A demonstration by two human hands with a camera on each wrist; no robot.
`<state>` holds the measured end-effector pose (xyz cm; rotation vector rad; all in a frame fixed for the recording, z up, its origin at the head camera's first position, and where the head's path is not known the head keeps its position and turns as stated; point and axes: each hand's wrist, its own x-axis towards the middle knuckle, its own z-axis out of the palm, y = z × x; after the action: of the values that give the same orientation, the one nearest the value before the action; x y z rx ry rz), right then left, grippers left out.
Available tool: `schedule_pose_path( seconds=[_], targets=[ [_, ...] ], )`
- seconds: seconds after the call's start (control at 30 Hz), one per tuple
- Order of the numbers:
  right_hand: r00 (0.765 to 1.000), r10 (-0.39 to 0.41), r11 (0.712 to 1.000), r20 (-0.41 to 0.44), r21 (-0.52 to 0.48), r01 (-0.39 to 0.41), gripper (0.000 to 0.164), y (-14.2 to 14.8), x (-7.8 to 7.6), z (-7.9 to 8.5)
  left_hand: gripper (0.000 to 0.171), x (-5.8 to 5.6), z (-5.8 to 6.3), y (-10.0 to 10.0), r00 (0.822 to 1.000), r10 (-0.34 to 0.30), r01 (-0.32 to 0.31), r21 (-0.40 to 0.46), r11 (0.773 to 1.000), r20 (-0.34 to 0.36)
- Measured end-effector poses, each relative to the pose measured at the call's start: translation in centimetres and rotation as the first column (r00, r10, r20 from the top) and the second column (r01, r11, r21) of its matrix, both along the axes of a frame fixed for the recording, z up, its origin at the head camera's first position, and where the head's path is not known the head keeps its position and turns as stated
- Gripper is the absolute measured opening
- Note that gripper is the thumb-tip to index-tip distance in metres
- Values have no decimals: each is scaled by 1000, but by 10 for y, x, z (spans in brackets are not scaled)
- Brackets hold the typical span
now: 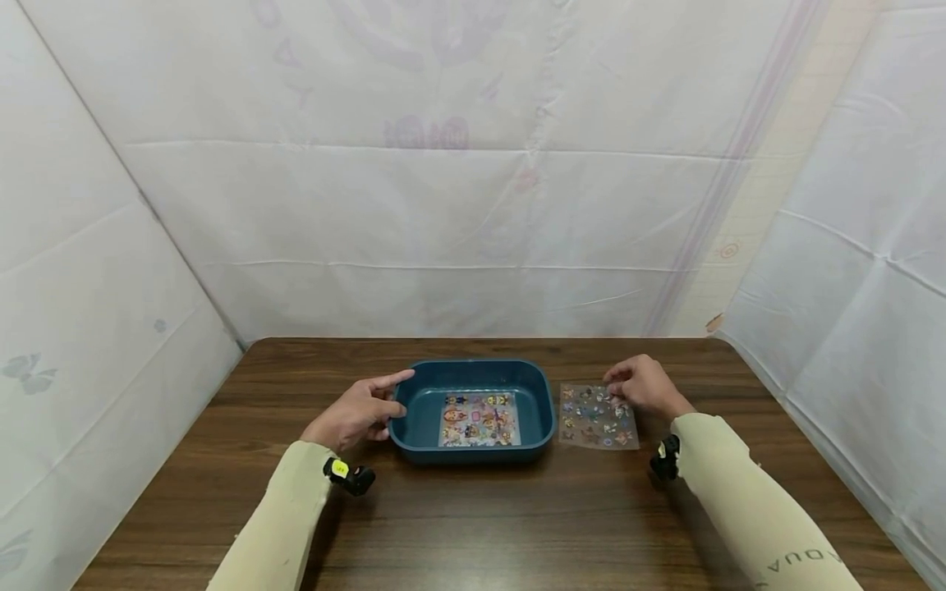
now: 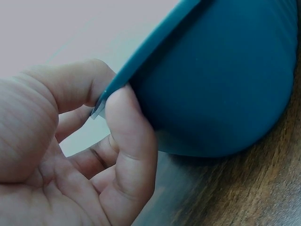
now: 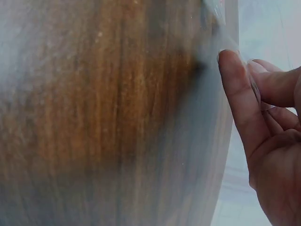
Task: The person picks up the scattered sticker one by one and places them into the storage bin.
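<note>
A dark blue rectangular basin [image 1: 473,456] stands on the table, with a clear sheet of colourful cartoon stickers [image 1: 480,420] lying flat inside. My left hand [image 1: 355,414] pinches the basin's left rim between thumb and fingers, its index finger reaching along the edge. In the left wrist view, the basin's outer wall [image 2: 216,84] fills the right side. Just right of the basin is a second transparent sticker sheet [image 1: 594,431], which my right hand [image 1: 641,386] pinches near its far right corner. The right wrist view shows the clear film between thumb and fingers.
The brown wood-grain table [image 1: 473,533] carries both items near its far half. White printed cloth [image 1: 473,205] hangs behind the table and along both sides. A small black camera [image 1: 353,476] is strapped to the left wrist, another [image 1: 665,458] to the right.
</note>
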<state>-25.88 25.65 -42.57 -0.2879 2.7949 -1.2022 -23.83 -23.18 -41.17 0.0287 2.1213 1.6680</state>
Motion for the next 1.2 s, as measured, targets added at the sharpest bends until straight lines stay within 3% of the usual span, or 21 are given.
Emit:
schedule_pose_path(
  seconds=[0.17, 0.37, 0.53, 0.97, 1.2],
  targets=[
    [1000, 1, 1000, -15, 3, -1, 21, 3, 1, 1, 74, 1, 1, -1, 1000, -15, 15, 3, 1000, -5],
    [998, 40, 990, 53, -135, -33, 26, 7, 1, 7, 75, 1, 2, -1, 1000, -13, 13, -1, 1000, 0],
    [995, 37, 982, 95, -191, -18, 28, 7, 0, 12, 74, 1, 2, 0, 1000, -10, 10, -9, 1000, -8],
    [988, 20, 963, 154, -269, 22, 30, 10, -1, 27, 75, 1, 1, -1, 1000, -12, 12, 1, 1000, -4],
    [986, 36, 966, 161, -257, 7, 30, 11, -3, 38, 74, 0, -1, 0, 1000, 3, -3, -1, 1000, -3]
  ],
)
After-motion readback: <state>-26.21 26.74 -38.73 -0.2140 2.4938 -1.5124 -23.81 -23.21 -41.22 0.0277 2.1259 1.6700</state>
